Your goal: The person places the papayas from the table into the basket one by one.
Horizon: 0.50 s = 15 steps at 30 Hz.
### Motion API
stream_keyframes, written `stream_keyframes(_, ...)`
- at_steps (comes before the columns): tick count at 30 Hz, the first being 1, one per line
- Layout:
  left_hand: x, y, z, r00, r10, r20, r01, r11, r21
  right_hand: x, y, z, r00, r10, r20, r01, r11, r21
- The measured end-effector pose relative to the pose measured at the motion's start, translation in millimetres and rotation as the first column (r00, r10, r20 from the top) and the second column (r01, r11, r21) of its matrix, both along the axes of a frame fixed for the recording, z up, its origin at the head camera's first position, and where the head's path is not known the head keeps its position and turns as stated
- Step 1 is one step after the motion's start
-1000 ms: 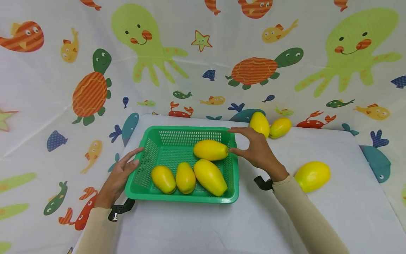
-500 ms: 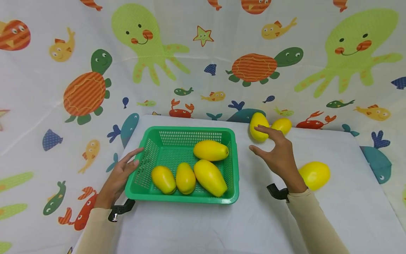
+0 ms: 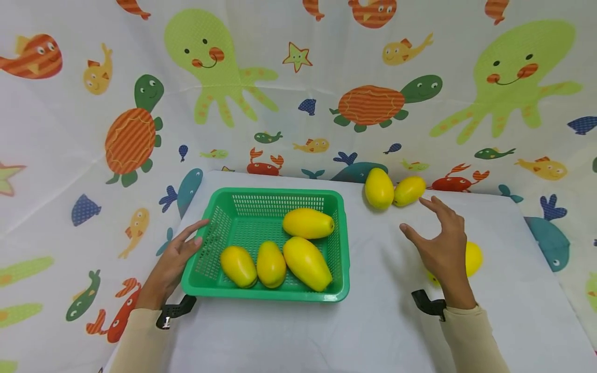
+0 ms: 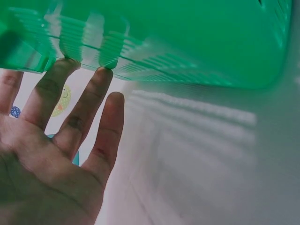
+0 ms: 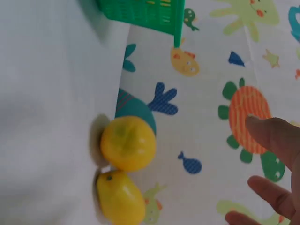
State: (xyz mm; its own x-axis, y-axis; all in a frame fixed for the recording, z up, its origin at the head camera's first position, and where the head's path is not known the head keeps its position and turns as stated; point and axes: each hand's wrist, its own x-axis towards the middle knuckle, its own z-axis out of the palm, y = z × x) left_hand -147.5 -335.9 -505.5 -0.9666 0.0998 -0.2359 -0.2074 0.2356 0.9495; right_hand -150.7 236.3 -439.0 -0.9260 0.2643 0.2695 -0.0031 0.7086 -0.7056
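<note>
A green plastic basket (image 3: 347,248) stands on the white-covered table, with several smooth yellow papaya-shaped fruits (image 3: 308,264) in its front and right part. My left hand (image 3: 170,261) is at the basket's left side; in the left wrist view its extended fingers (image 4: 89,105) reach the slotted outer wall. Over the table right of the basket, my right hand (image 3: 443,254) hangs with thumb and fingers spread and nothing between them. Behind it, partly hidden by the hand and wrist, lies another yellow fruit (image 3: 473,259).
Two more yellow fruits, an upright-looking one (image 3: 379,189) and a smaller one (image 3: 410,190), lie side by side at the table's back edge. A sea-animal patterned curtain (image 3: 261,46) hangs behind and left of the table.
My right hand has moved from the basket's right rim out to the right, fingers still spread, past the two back fruits toward the fruit at right. The left hand stays at the basket.
</note>
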Motion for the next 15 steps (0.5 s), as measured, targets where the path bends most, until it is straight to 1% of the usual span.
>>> stream_keyframes(3,0.4,-0.6,0.3,1.0,-0.001,-0.001,0.001,1.0,-0.007,3.4,7.3,-5.4,0.996,-0.078,0.037,0.078,0.997,-0.003)
stream_keyframes(6,0.6,-1.1,0.1,1.0,-0.001,-0.002,0.001,1.0,-0.009,6.2,12.6,-10.8,0.986,-0.151,0.065,0.152,0.988,-0.012)
stream_keyframes(9,0.6,-1.5,-0.1,1.0,-0.001,0.0,0.001,1.0,-0.001,9.6,16.5,-15.6,0.973,-0.218,0.082,0.219,0.976,-0.004)
stream_keyframes(12,0.5,-1.6,-0.2,1.0,0.0,0.0,0.0,1.0,0.007,12.6,20.4,-21.1,0.957,-0.27,0.105,0.27,0.963,0.017)
stream_keyframes(15,0.0,-1.8,-0.5,1.0,-0.002,-0.007,0.002,1.0,0.003,15.8,25.2,-27.6,0.938,-0.307,0.164,0.304,0.952,0.041)
